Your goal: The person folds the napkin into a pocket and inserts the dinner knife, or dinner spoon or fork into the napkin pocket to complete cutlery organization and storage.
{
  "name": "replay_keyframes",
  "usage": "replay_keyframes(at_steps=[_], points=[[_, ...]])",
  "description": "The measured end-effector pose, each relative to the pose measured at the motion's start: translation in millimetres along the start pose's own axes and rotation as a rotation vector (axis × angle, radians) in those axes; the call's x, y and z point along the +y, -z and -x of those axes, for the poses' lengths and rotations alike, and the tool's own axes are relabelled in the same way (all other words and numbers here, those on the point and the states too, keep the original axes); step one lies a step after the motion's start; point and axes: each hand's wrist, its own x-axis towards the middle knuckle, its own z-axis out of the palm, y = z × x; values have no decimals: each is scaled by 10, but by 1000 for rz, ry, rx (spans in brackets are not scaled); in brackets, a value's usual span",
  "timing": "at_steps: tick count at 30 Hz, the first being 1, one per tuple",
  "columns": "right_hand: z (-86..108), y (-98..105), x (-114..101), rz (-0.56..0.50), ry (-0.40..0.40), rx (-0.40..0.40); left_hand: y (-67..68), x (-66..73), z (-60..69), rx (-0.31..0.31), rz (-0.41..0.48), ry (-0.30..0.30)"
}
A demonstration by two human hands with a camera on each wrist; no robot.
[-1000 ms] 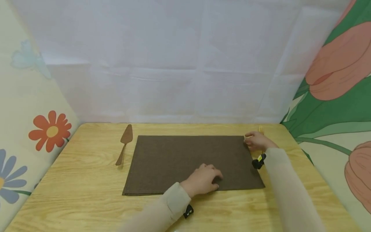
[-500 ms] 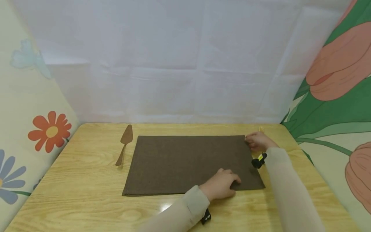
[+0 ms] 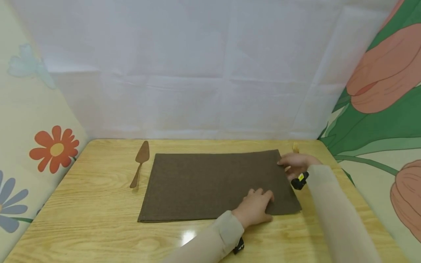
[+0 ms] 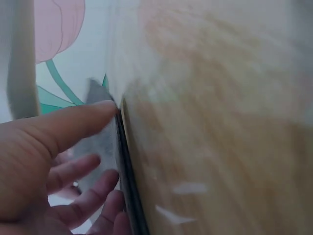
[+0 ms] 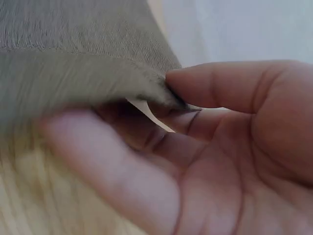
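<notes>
A brown folded cloth lies on the wooden table in the head view, its far right corner slightly raised. My right hand pinches that corner between thumb and fingers; the right wrist view shows the cloth bending over the fingers. At the front edge, toward the right, my left hand rests with loosely bent fingers on the cloth. In the left wrist view its thumb touches the cloth's edge, and the fingers are spread beside the cloth without gripping it.
A brown cake server lies left of the cloth. To the right, a gold fork is partly hidden behind my right hand. The wooden table meets a white sheet at the back, with flower-printed panels at both sides.
My left hand has slid right along the cloth's front edge. The right hand has closed on the far right corner and lifted it slightly.
</notes>
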Motion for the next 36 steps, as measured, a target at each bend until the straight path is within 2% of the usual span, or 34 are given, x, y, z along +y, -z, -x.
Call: replay_keyframes(at_steps=[7,10,13,16,21,27,33,36], points=[[49,-124,-129,-54,126,11,11,113,-40,20,109,101],[44,-219,-204,-74,156,24,-11,173,-60,40,145,163],[16,-336,-274,-123,175,49,-43,222,-77,85,198,228],[-27,-445,-318,-182,192,85,-75,233,-77,165,256,259],[-75,-549,-324,-191,238,172,-104,165,-39,305,339,223],[-149,-562,-287,-180,259,292,-58,29,17,387,448,142],[-238,-577,-195,-221,233,424,-23,-46,94,429,533,147],[-268,-555,-131,-243,214,505,0,-62,116,417,542,133]])
